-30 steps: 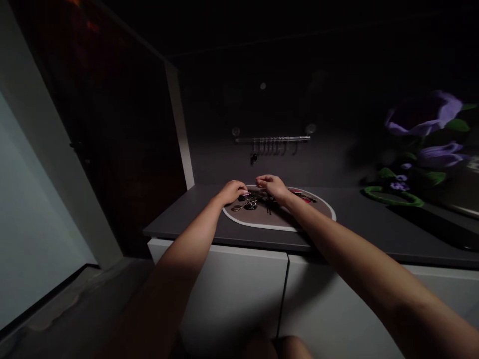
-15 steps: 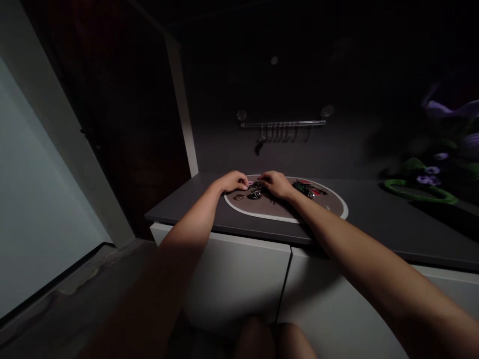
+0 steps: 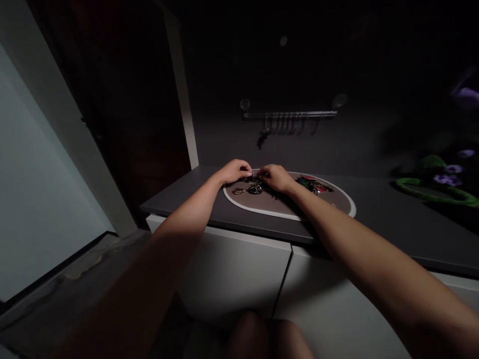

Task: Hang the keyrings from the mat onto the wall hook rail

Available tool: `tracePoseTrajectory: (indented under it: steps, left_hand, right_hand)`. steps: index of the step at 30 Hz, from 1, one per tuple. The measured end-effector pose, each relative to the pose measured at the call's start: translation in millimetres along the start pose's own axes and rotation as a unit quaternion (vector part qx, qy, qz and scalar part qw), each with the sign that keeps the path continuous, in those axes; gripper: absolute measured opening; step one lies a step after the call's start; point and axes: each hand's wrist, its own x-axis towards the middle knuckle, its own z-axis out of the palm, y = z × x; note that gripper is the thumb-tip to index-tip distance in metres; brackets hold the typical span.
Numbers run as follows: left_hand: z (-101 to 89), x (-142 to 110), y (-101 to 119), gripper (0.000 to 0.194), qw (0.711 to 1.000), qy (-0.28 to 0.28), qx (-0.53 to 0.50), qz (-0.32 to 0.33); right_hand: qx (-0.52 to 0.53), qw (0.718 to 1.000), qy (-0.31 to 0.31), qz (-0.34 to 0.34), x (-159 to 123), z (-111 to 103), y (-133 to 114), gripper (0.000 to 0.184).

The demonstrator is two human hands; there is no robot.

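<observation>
My left hand [image 3: 235, 172] is over the left part of an oval mat [image 3: 258, 203] with a white rim, its fingers bent together at the tips. Facing it, my right hand [image 3: 276, 177] has its fingers curled inward and closed. Between and just below the fingertips lies a small dark cluster with a round metallic piece [image 3: 255, 189]. A beige cord or strap [image 3: 241, 190] trails from it to the left. What the fingertips pinch is too small and dark to make out.
A pile of small red, green and dark items [image 3: 314, 184] lies on the mat's right side. A clear rail [image 3: 292, 114] with hooks is on the wall above the dark countertop [image 3: 168, 197]. Purple flowers [image 3: 449, 174] with a green ring stand at the right.
The view has shifted slightly. Both hands stay close together over the mat, with small finger movements. A thin pinkish piece seen by the left fingers before no longer shows clearly.
</observation>
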Motion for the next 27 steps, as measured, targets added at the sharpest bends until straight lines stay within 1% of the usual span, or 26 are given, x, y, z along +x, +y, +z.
tracePoseTrajectory:
  steps: [2,5,8,12,15,18,21,24,27]
  left_hand:
    - [2.2,0,2,0.007,0.997,0.011,-0.070,-0.030]
    - [5.7,0,5,0.004,0.982,0.024,-0.175,-0.067]
    - [8.2,0,7,0.008,0.967,0.036,-0.233,-0.092]
    - [10.8,0,8,0.011,0.951,0.053,-0.283,-0.110]
    - [13.3,1,7,0.010,0.939,0.064,-0.316,-0.116]
    - [15.2,1,7,0.010,0.928,0.082,-0.341,-0.129]
    - [16.2,1,9,0.010,0.920,0.096,-0.357,-0.135]
    - [16.5,1,10,0.010,0.918,0.093,-0.360,-0.137]
    - [16.7,2,8,0.010,0.917,0.088,-0.365,-0.135]
  right_hand:
    - [0.000,1.000,0.003,-0.003,0,0,0,0.021]
    - [0.013,1.000,0.011,-0.002,0,-1,-1,0.020]
    - [0.052,0.998,0.027,0.018,-1,-3,-5,0.018]
    - [0.138,0.986,0.063,0.066,-3,-5,-10,0.019]
    - [0.206,0.972,0.080,0.085,-1,-2,-8,0.019]
    - [0.273,0.954,0.088,0.084,2,3,-1,0.020]
    - [0.314,0.942,0.089,0.080,4,6,3,0.019]
    - [0.347,0.931,0.084,0.079,3,5,2,0.018]
    - [0.393,0.913,0.074,0.081,2,3,-1,0.019]
